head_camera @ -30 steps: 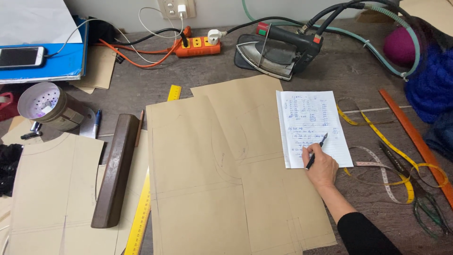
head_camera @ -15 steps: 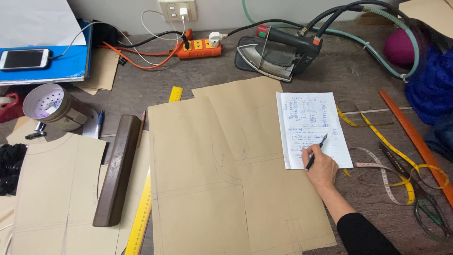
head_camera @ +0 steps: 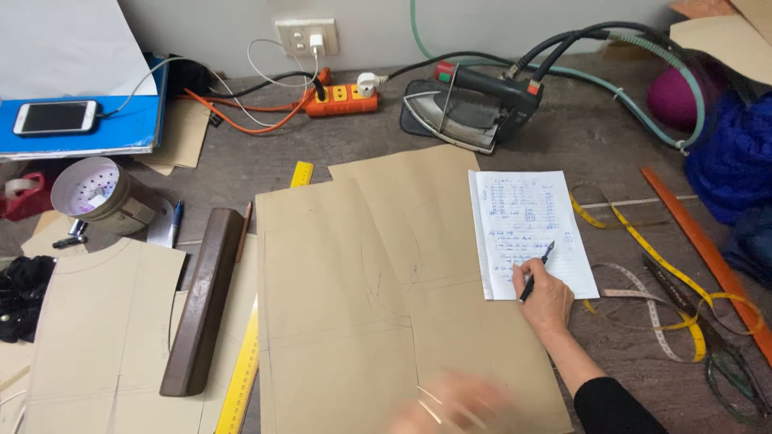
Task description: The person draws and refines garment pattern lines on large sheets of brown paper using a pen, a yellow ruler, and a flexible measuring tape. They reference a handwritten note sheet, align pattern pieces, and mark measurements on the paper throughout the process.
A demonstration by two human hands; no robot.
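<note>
My right hand holds a dark pen with its tip on a white lined sheet covered in blue handwriting. The sheet lies on the right part of a large brown pattern paper spread over the table. My left hand shows as a blur at the bottom edge, over the lower part of the brown paper; whether it holds anything I cannot tell. A yellow ruler runs along the paper's left edge.
A dark wooden block lies left of the ruler beside another brown paper piece. At the back stand a steam iron, an orange power strip and a phone on a blue folder. Tape measures, scissors and an orange ruler lie right.
My left hand has come into view at the bottom edge, blurred with motion. My right hand and the pen stay on the written sheet.
</note>
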